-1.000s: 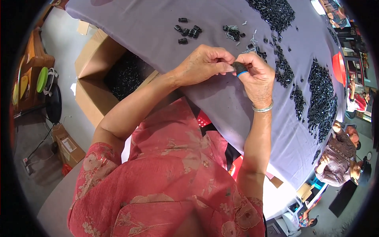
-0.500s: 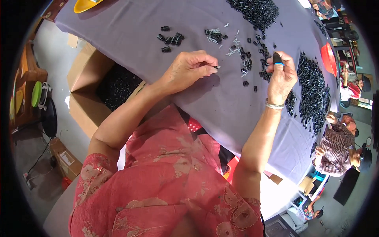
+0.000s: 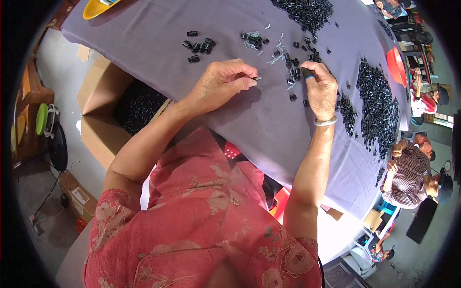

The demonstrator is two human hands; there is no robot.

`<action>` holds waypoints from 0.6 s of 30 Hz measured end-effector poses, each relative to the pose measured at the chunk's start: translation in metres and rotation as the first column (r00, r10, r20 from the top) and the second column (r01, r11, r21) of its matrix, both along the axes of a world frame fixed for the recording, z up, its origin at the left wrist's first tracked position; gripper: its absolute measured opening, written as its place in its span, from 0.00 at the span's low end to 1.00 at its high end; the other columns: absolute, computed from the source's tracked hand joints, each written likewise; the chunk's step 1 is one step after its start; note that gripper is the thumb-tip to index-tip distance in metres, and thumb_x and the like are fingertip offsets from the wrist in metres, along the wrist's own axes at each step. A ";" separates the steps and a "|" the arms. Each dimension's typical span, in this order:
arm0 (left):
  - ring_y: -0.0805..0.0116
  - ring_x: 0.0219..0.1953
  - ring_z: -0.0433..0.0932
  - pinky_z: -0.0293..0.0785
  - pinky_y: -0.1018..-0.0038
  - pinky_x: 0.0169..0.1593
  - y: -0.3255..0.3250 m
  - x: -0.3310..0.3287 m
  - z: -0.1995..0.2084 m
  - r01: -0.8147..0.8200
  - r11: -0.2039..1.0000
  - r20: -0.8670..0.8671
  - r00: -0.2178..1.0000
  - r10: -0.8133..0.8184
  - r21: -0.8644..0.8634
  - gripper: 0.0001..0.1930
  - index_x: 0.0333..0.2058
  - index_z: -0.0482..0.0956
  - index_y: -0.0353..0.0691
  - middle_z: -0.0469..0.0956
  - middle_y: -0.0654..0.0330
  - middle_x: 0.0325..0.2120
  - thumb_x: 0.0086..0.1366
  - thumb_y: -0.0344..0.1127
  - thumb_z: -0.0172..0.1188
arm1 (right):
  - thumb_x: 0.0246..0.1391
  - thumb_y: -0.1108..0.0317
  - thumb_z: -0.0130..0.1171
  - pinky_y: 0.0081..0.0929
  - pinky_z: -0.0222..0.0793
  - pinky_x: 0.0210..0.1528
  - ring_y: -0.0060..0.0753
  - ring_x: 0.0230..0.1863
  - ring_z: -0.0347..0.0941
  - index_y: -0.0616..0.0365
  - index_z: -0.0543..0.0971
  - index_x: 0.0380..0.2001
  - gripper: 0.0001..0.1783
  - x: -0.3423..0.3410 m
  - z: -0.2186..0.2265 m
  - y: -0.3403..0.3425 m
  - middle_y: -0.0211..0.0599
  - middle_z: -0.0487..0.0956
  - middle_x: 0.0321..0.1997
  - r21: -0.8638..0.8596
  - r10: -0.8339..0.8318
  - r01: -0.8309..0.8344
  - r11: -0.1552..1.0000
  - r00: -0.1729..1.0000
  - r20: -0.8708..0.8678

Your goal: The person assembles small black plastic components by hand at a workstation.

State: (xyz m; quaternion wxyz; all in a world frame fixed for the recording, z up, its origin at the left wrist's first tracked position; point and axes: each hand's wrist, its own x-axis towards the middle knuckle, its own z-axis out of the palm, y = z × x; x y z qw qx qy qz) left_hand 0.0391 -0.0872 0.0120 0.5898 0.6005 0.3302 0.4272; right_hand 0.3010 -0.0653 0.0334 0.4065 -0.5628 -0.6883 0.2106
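Pinched between the thumb and index finger of my left hand (image 3: 224,85) is a small piece with a pale end; its rest is hidden by the fingertips. My right hand (image 3: 321,93), its thumb in a black finger cover (image 3: 307,73) with a blue edge, is closed beside small black cylindrical parts (image 3: 292,73). Whatever its fingertips hold, if anything, is hidden. Loose pale pins (image 3: 276,57) lie among the parts between the hands. A mixed heap of black parts and pins (image 3: 252,40) sits beyond my left hand. Farther left lies a cluster of larger black pieces (image 3: 197,47).
The grey tablecloth (image 3: 158,43) carries big black heaps at the far side (image 3: 309,14) and right (image 3: 377,108). A red tray (image 3: 396,67) stands at the right edge, a yellow dish (image 3: 93,9) far left. An open cardboard box (image 3: 98,134) holds black pieces. Several people sit at right.
My right hand has moved left, and its raised fingers have come down to the black parts. My left hand keeps its pinch. The whole view has shifted slightly.
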 end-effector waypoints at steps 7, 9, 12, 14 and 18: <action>0.77 0.39 0.74 0.72 0.79 0.46 -0.002 0.001 -0.001 -0.007 1.000 0.041 0.999 0.007 -0.003 0.08 0.40 0.79 0.32 0.77 0.63 0.35 0.62 0.23 0.59 | 0.44 0.82 0.57 0.23 0.69 0.32 0.26 0.25 0.70 0.61 0.81 0.33 0.12 -0.017 0.000 0.013 0.34 0.76 0.29 0.152 -0.018 -0.044 0.987 0.923 0.385; 0.77 0.39 0.75 0.72 0.79 0.46 -0.002 0.001 0.000 -0.010 1.000 0.029 1.000 0.010 -0.001 0.08 0.40 0.79 0.31 0.77 0.63 0.35 0.62 0.23 0.59 | 0.40 0.83 0.55 0.23 0.70 0.32 0.25 0.25 0.71 0.61 0.81 0.33 0.14 -0.022 0.001 0.014 0.33 0.77 0.29 0.088 -0.021 -0.013 0.996 0.927 0.375; 0.78 0.37 0.74 0.72 0.79 0.43 -0.001 0.003 -0.002 -0.008 1.000 0.015 1.000 0.007 0.025 0.07 0.40 0.79 0.32 0.76 0.64 0.35 0.63 0.24 0.59 | 0.39 0.83 0.54 0.21 0.71 0.34 0.25 0.26 0.72 0.60 0.81 0.32 0.15 -0.021 -0.005 0.018 0.33 0.77 0.28 0.042 -0.038 0.027 0.999 0.956 0.291; 0.78 0.35 0.73 0.72 0.80 0.41 -0.002 0.002 -0.004 -0.008 0.999 0.017 1.000 0.007 0.052 0.07 0.40 0.79 0.33 0.75 0.64 0.34 0.64 0.26 0.59 | 0.39 0.83 0.54 0.21 0.71 0.34 0.25 0.26 0.73 0.60 0.81 0.32 0.15 -0.023 -0.004 0.016 0.32 0.77 0.27 0.001 -0.033 0.034 0.999 0.970 0.240; 0.80 0.36 0.72 0.70 0.81 0.41 -0.002 0.002 -0.003 -0.015 0.995 -0.037 0.999 0.019 0.094 0.07 0.40 0.79 0.33 0.75 0.65 0.34 0.64 0.25 0.59 | 0.38 0.83 0.54 0.21 0.71 0.34 0.25 0.26 0.73 0.61 0.80 0.31 0.14 -0.024 -0.005 0.012 0.31 0.77 0.26 0.064 -0.028 0.010 0.998 0.961 0.275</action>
